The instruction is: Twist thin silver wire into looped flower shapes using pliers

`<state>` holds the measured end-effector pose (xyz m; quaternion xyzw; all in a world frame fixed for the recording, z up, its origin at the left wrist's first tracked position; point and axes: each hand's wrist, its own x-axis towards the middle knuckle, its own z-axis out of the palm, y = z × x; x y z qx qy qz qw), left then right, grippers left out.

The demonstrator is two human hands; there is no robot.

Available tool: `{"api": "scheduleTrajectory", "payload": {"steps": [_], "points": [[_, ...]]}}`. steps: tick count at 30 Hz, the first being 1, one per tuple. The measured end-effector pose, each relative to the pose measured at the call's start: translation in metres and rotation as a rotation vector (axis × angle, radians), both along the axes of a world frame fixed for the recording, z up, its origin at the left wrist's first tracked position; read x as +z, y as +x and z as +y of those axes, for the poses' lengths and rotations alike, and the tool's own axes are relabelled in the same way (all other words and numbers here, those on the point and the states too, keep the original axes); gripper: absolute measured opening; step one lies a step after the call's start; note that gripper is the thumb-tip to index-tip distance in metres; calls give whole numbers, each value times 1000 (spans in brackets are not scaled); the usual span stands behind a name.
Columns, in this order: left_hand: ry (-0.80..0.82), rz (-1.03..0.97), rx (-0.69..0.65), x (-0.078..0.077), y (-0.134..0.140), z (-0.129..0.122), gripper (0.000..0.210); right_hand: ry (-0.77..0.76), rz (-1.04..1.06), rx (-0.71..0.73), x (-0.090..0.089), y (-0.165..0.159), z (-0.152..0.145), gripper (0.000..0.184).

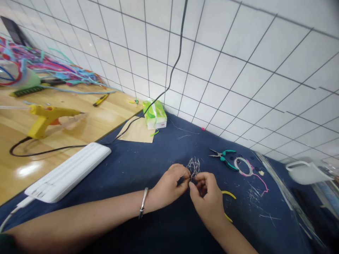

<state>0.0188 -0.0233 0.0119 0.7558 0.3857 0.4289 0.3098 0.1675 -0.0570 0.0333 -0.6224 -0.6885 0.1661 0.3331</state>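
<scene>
A small openwork bundle of twisted silvery wire (194,166) stands up between my two hands, over the dark blue cloth (132,165). My left hand (173,181), with a silver bangle at its wrist, pinches the base of the wire from the left. From the other side, the thumb and forefinger of my right hand (208,194) close on the same base. The fingertips hide the lowest part of the wire. Partly behind my right hand lies a tool with yellow handles (230,194). Farther right rest needle-nose pliers (224,157) with teal grips.
Right of the pliers are a white ring-shaped coil (245,167), loose wire scraps (255,194) and a white pitcher (307,172). On the left are a white power strip (69,173), a yellow glue gun (47,118) and a tissue pack (156,114). A black cable (174,67) crosses before the tiled wall.
</scene>
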Motion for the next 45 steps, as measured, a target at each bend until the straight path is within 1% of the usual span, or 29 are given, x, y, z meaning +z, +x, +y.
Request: {"api": "scheduleTrajectory", "payload": {"steps": [4, 8, 11, 16, 21, 28, 31, 36, 39, 42, 45], "points": [[-3, 16, -7, 1, 0, -1, 12, -44, 75, -10, 2, -1, -2, 16], [-71, 33, 4, 0, 0, -2, 11, -78, 226, 27, 4, 0, -5, 11], [-114, 30, 2, 1, 0, -4, 11, -74, 285, 11, 3, 1, -5, 14], [-109, 46, -24, 3, 0, -6, 9, -58, 290, -9, -1, 0, -4, 18], [-111, 47, -44, 1, 1, -6, 10, -38, 260, -25, -5, 0, -3, 16], [-131, 57, -62, 2, 1, -7, 12, -77, 212, -36, -7, 0, -2, 11], [-141, 53, -58, 3, 2, -8, 11, -87, 255, -31, -7, 0, -2, 12], [-182, 3, -66, 2, 1, -6, 11, -145, 382, 30, -4, 1, -1, 7], [-203, -20, -69, 2, -1, -5, 9, -166, 413, 44, -2, 2, -1, 7], [-217, -40, -69, 3, -2, -5, 8, -167, 364, 38, -1, 3, 0, 9], [-226, -46, -65, 3, -2, -5, 7, -135, 238, 66, 0, 5, 0, 13]]}}
